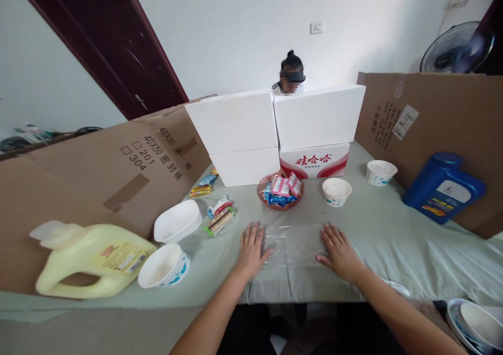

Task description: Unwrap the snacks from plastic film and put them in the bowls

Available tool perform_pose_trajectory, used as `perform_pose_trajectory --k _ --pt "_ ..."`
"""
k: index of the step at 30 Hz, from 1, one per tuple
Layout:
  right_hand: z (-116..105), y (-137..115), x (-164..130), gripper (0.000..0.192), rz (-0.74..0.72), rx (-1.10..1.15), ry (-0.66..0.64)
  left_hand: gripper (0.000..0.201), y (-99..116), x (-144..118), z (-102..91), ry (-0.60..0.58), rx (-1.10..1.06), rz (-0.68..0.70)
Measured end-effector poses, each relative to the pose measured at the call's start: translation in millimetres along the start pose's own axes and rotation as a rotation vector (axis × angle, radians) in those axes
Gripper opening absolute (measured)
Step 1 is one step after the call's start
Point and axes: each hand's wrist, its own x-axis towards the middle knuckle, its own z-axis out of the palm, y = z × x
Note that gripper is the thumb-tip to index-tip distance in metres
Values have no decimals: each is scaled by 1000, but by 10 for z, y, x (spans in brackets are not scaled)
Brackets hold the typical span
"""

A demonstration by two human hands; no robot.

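Two flat hands, left hand (250, 247) and right hand (340, 251), flank the clear plastic sheet (294, 245)

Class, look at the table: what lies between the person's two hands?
In the head view, a clear plastic bag lies flat on the green tablecloth between the left hand and right hand. Each hand rests on one of its ends.

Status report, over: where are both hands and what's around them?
Left hand and right hand flat, open, on clear plastic bag. Snack bowl just beyond. Paper bowls, two jugs off to the sides.
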Motion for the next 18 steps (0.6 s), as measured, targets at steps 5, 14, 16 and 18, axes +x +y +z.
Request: perform_pose_trajectory --k 5,14,16,18 --pt "-258 38 -155 47 -228 195 -120 41 -109 -229 -270 -98 -207 384" --pt "-317 8 -117 26 -121 394 -46 13 -182 -173 -273 -77 -402 238" --pt "-295 19 0 26 24 376 -55 13 -176 -43 -262 -68 -349 68" --pt "-259 28 152 26 167 308 -71 16 -149 115 -237 -71 -264 -75"
